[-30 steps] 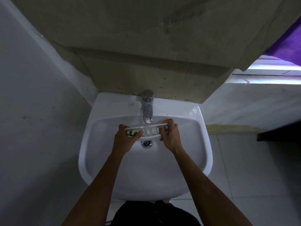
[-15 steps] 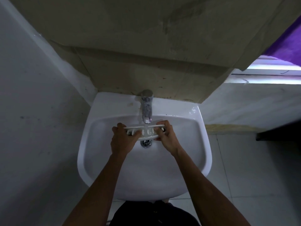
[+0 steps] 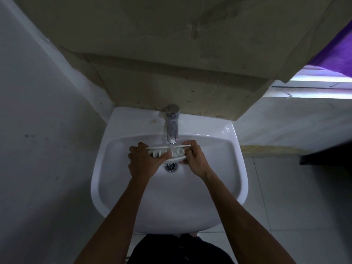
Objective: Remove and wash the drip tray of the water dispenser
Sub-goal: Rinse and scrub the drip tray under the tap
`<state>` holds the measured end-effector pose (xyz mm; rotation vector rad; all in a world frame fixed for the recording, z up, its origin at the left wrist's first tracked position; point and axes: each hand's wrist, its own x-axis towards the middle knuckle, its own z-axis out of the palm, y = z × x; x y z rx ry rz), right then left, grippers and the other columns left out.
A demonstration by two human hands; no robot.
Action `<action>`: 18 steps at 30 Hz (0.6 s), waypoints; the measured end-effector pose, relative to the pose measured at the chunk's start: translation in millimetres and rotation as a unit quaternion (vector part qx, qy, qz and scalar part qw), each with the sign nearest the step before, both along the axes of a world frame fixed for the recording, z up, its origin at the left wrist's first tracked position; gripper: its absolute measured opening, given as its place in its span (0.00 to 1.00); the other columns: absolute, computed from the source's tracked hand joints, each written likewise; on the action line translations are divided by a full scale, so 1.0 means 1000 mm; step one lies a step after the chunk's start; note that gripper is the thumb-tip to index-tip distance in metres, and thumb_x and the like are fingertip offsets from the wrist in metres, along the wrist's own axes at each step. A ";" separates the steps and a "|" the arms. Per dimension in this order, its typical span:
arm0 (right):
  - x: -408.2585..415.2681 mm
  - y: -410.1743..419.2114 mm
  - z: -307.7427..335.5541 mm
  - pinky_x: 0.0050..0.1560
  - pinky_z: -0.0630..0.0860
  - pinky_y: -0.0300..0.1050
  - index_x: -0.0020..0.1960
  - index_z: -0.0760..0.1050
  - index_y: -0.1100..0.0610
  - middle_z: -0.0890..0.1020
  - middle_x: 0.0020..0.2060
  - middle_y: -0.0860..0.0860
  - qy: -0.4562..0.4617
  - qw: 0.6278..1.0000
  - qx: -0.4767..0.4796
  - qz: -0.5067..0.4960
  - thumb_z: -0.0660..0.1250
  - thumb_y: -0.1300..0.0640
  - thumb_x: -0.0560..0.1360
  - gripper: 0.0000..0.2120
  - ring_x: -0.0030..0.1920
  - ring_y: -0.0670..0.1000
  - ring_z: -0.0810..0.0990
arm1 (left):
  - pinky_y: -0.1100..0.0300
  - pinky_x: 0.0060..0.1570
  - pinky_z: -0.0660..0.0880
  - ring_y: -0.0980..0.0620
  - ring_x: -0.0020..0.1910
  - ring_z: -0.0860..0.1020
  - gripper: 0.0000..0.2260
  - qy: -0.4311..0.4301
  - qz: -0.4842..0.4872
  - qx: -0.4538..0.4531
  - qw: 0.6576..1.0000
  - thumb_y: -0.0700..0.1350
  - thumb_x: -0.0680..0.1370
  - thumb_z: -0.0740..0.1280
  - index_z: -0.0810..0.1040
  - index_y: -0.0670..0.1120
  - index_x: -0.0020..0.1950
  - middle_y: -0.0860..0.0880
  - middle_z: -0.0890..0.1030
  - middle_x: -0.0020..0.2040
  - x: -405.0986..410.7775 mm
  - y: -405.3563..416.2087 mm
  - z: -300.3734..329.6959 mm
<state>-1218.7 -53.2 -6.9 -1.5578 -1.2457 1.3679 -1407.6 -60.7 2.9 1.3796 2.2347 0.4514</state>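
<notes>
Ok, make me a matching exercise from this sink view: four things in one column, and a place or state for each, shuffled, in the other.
Things:
1. drip tray
2. tap
3. drain
4. purple cloth

Places or states:
A. at the bottom of the basin, below the tray
B. upper right edge of the view
C. held at both ends by the left hand and right hand
D. running, water falling onto the tray

Pairs: 1-C, 2-D, 3-A, 4-B

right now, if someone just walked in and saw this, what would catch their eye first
Most likely the white drip tray, held by the left hand and right hand under the chrome tap, with water running onto its middle. It sits over the drain of the white sink. A purple cloth stands out at the upper right.
</notes>
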 end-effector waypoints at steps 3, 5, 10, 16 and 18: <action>-0.001 -0.001 0.002 0.41 0.84 0.46 0.58 0.69 0.59 0.73 0.57 0.66 -0.002 1.000 -0.002 0.001 0.52 0.63 0.84 0.09 0.49 0.61 0.82 | 0.46 0.44 0.75 0.38 0.57 0.72 0.39 0.026 -0.006 0.019 0.999 0.75 0.55 0.69 0.68 0.50 0.53 0.44 0.69 0.56 0.003 0.000 0.000; -0.002 -0.002 0.002 0.43 0.84 0.52 0.59 0.69 0.60 0.72 0.57 0.65 -0.020 1.000 0.004 0.019 0.52 0.63 0.84 0.09 0.50 0.64 0.82 | 0.47 0.42 0.75 0.38 0.55 0.72 0.38 0.039 -0.006 0.031 0.999 0.75 0.56 0.67 0.67 0.49 0.53 0.44 0.68 0.56 0.003 0.000 -0.001; 0.000 -0.005 0.002 0.36 0.84 0.48 0.59 0.70 0.58 0.74 0.54 0.63 -0.076 0.995 0.029 0.061 0.53 0.63 0.83 0.09 0.42 0.60 0.82 | 0.51 0.36 0.75 0.38 0.49 0.74 0.39 0.084 -0.018 0.067 0.994 0.77 0.55 0.63 0.68 0.48 0.52 0.43 0.69 0.54 0.002 0.003 -0.003; -0.003 -0.006 0.009 0.30 0.81 0.45 0.56 0.72 0.54 0.79 0.46 0.58 -0.050 0.997 0.057 0.006 0.57 0.59 0.83 0.06 0.32 0.50 0.80 | 0.47 0.39 0.77 0.35 0.47 0.76 0.49 0.100 -0.025 0.063 0.993 0.83 0.53 0.55 0.69 0.44 0.53 0.39 0.72 0.52 -0.001 0.010 -0.005; -0.006 -0.008 0.008 0.29 0.80 0.44 0.56 0.72 0.53 0.78 0.48 0.59 -0.052 0.997 0.057 -0.004 0.57 0.59 0.84 0.06 0.34 0.54 0.80 | 0.41 0.45 0.76 0.34 0.53 0.74 0.54 0.100 -0.023 0.034 0.994 0.84 0.49 0.53 0.67 0.43 0.58 0.38 0.71 0.57 0.001 0.014 -0.002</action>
